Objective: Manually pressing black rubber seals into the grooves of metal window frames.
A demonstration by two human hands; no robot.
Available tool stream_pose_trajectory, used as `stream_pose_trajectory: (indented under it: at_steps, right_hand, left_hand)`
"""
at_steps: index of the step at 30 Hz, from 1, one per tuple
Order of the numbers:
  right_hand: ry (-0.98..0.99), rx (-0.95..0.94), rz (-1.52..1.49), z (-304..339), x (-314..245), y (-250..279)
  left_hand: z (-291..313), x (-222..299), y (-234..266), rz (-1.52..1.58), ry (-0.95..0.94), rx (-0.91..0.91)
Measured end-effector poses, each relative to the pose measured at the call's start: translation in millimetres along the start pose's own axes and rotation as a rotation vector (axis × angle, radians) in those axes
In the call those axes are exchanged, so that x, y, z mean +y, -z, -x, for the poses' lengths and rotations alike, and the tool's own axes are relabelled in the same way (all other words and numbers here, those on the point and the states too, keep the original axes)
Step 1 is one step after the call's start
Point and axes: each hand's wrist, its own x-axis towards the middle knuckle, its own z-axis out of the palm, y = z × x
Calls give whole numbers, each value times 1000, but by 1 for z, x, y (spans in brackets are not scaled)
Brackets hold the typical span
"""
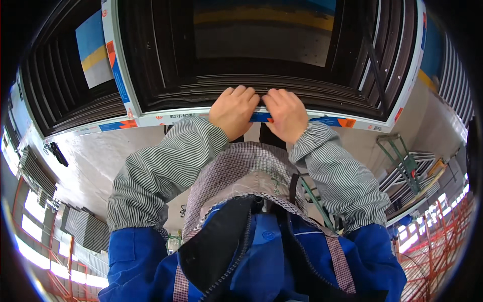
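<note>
A large window frame, dark inside with a pale outer edge and coloured protective tape, lies across the view in front of me. My left hand is closed at the middle of its near rail, fingers curled over the inner side. Close beside it, my right hand is curled over the same rail, thumb toward me. Between the hands a bit of black strip shows, though the fingertips hide most of it. At the frame's right side a loose black rubber strip slants down toward the near right corner.
A second dark frame with similar tape adjoins on the left. Green metal stands and stacked profiles are on the floor at the right. Stacked grey profiles are at the lower left, and red metal racks at the lower right.
</note>
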Motion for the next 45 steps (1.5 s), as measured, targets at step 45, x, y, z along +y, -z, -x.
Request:
stream_pose_trajectory:
  at_steps: [45]
  right_hand:
    - [92,100,-92,-54,-75,-36]
  left_hand:
    - [99,-81,25,-53,1,239]
